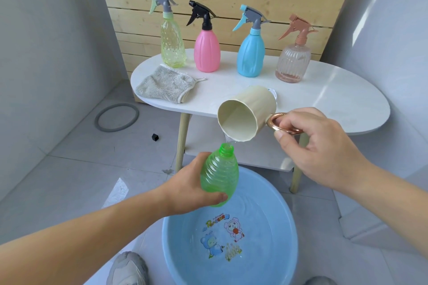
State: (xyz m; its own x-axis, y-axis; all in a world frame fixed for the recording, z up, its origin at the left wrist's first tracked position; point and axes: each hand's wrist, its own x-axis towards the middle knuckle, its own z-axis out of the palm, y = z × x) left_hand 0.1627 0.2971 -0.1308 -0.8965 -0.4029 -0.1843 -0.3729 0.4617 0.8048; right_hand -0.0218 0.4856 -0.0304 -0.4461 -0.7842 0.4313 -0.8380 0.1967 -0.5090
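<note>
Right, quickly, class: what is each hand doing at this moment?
Left hand: closed round the uncapped green bottle, held above the blue basin.
Right hand: gripping the cream cup by its ring handle, cup tipped towards the bottle's mouth.

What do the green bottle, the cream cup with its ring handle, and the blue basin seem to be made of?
Green bottle: likely thin plastic, translucent and ribbed; light passes through it.
Cream cup: probably matte opaque plastic, with a thin even wall.
Ring handle: shiny rose-gold, metal or plated plastic; cannot tell.
Blue basin: glossy plastic with a smooth sheen, printed cartoons inside.
</note>
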